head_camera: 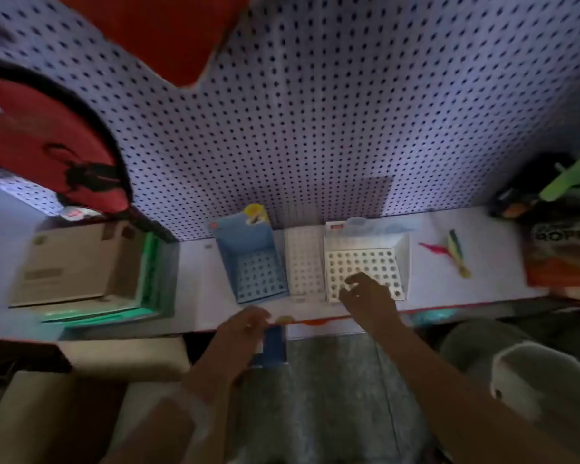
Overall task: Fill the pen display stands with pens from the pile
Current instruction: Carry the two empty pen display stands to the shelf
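My right grip (362,293) hovers over the front rows of the white stand (365,272), fingers curled in close together; too blurred to tell whether they pinch a pen or nothing. Left grip (245,324) sits at the shelf's front edge (315,321), fingers wrapped on a blue box (275,346) held just below it, prob. the pen supply, tho I can't see any pens or a pile clearly. Outward: three stands side by side on the shelf against the pegboard (315,128), blue stand (258,262) at left, a narrow white one (303,266) in the middle, mine at right; holes look mostly unfilled. Pens should be light, stiff, a bit slick, so I'd pinch mid-barrel, tip down, and seat each straight in a hole w/o forcing. Stands look like thin card or plastic and may shift if pressed.
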